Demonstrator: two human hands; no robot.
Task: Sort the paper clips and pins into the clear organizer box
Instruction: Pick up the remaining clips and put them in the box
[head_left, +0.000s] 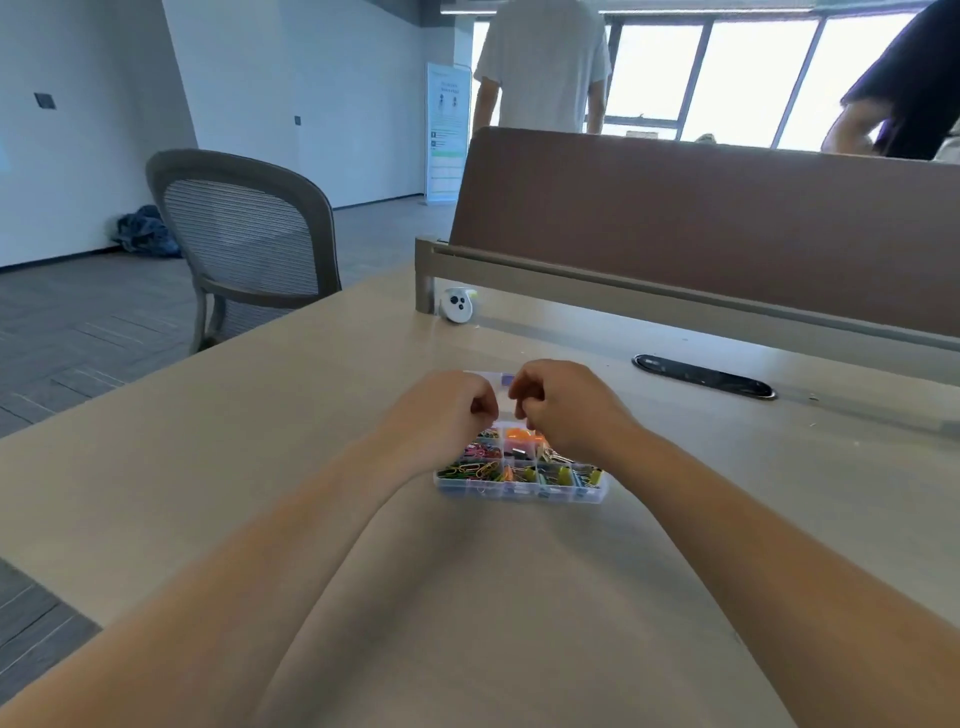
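Clear plastic organizer box (519, 493) of coloured paper clips (470, 470) sits on the beige desk (311, 415). Left hand (447, 405) and right hand (563, 408) hover over its far half, fingers curled; whether they pinch anything cannot be told.

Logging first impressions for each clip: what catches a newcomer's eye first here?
The left hand and right hand are close together, fingers curled, above the clear organizer box at mid-desk, its compartments bright with coloured clips. A brown divider panel rises behind; a grey mesh chair stands at the picture's left.
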